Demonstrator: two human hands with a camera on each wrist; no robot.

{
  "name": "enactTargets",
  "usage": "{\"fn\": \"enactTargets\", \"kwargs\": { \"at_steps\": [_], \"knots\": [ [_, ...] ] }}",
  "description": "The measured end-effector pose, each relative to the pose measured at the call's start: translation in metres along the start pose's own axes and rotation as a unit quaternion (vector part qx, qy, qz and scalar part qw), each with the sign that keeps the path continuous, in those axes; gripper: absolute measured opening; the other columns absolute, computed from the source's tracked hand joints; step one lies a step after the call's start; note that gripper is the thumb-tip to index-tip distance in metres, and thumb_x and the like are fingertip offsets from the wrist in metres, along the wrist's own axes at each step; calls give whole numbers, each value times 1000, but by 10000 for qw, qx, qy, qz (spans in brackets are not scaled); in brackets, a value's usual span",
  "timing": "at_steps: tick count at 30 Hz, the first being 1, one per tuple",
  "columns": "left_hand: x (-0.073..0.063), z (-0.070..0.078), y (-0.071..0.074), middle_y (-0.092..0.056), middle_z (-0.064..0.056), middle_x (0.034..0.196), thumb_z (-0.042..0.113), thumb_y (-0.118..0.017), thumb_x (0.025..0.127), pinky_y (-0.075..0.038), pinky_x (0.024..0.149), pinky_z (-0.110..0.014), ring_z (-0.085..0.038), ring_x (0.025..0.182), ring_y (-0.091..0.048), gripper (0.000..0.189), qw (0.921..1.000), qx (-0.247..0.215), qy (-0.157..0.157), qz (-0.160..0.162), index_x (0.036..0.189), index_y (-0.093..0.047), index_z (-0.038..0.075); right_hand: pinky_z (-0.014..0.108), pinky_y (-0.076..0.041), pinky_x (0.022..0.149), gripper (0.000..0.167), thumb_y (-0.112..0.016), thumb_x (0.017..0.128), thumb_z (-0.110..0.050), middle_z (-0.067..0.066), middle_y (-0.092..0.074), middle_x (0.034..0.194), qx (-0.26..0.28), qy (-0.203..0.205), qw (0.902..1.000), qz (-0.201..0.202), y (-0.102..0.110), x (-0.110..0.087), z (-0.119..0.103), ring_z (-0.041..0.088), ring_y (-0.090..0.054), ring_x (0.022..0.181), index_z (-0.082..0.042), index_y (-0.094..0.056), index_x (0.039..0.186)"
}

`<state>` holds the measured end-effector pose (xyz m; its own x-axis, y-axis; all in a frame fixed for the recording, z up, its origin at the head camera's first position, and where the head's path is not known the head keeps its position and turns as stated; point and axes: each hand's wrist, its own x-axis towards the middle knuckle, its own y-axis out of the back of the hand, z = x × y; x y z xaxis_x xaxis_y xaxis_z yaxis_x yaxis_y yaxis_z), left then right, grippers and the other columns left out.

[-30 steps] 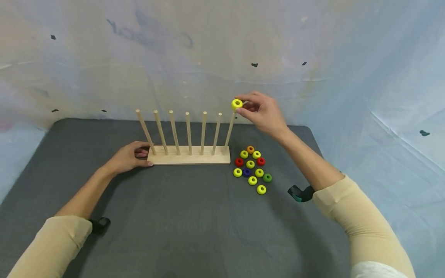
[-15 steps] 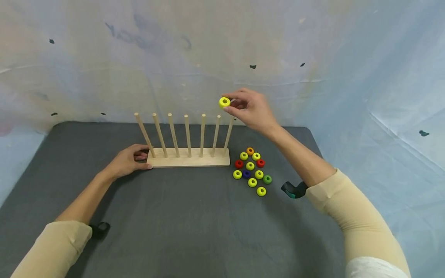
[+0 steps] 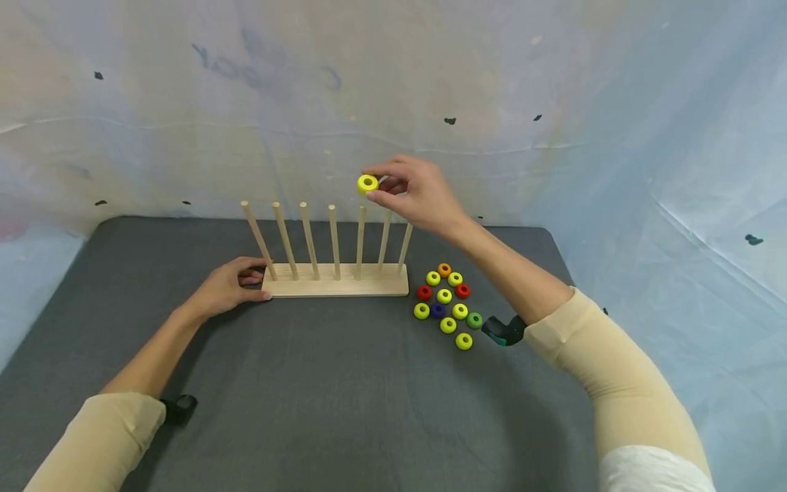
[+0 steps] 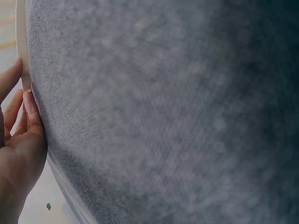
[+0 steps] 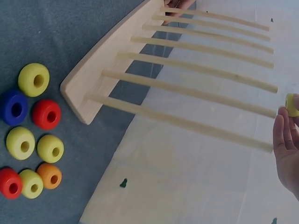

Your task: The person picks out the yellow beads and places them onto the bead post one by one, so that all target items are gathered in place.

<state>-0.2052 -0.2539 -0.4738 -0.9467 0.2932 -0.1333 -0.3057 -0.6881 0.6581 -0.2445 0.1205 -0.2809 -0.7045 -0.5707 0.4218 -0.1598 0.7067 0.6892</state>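
Between thumb and fingertips, my right hand [image 3: 421,193] pinches a yellow bead [image 3: 367,184] with a round hole. The bead is just above the top of the third peg from the right on a wooden peg rack [image 3: 338,288]. This rack is a pale flat base with several upright pegs in a row, all bare. At its left end my left hand [image 3: 224,287] grips the base, thumb at the front edge and fingers behind. In the right wrist view the yellow bead [image 5: 292,105] shows only partly, at the right edge beside the peg tips.
Right of the rack lie several loose beads: yellow [image 3: 444,296], red [image 3: 424,292], orange [image 3: 444,270], dark blue [image 3: 438,310] and green [image 3: 474,320]. A grey cloth [image 3: 295,383] covers the table, and a pale sheet [image 3: 393,82] hangs behind it.
My right hand has carried the yellow bead leftward, from over the rightmost peg to above the third peg from the right. The left hand keeps its hold on the base.
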Motion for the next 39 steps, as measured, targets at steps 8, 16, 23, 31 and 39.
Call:
{"fn": "enactTargets", "kwargs": {
  "at_steps": [8,16,23,31,39],
  "knots": [
    [1,1,-1,-48,-21,135,24,-81,85,-49,94,-45,-33,115,-55,78,9999,66,-23,79,147,-42,-2,20,-55,81,33,-70,95,-16,3,-64,110,42,26,9996,-268,-10,11,-9,7,-66,92,-5,-68,126],
    [3,5,-1,-48,-21,136,25,-80,86,-48,95,-46,-32,116,-55,77,9999,65,-64,42,148,-42,-2,19,-55,81,34,-70,95,-15,3,-64,110,124,182,9989,-419,-20,22,-20,6,-66,93,-6,-68,127],
    [4,4,-2,-45,-22,140,24,-80,87,-47,97,-48,-34,119,-53,77,10000,-23,-47,-5,149,-41,-1,18,-54,81,35,-70,95,-15,5,-64,113,144,286,9983,-493,-28,32,-27,6,-66,94,-5,-67,128],
    [7,2,-2,-46,-20,137,24,-80,86,-46,97,-48,-33,117,-53,78,10000,38,-75,-24,149,-41,0,19,-55,80,36,-70,95,-15,5,-65,113,251,343,9975,-556,-39,39,-32,6,-67,94,-5,-67,129],
    [4,0,-1,-47,-21,136,25,-80,87,-46,98,-51,-34,118,-53,78,9999,48,-89,-55,149,-40,-1,17,-54,78,38,-70,95,-16,5,-63,112,371,359,9965,-657,-55,48,-37,5,-67,93,-4,-65,130]
  ]
}}
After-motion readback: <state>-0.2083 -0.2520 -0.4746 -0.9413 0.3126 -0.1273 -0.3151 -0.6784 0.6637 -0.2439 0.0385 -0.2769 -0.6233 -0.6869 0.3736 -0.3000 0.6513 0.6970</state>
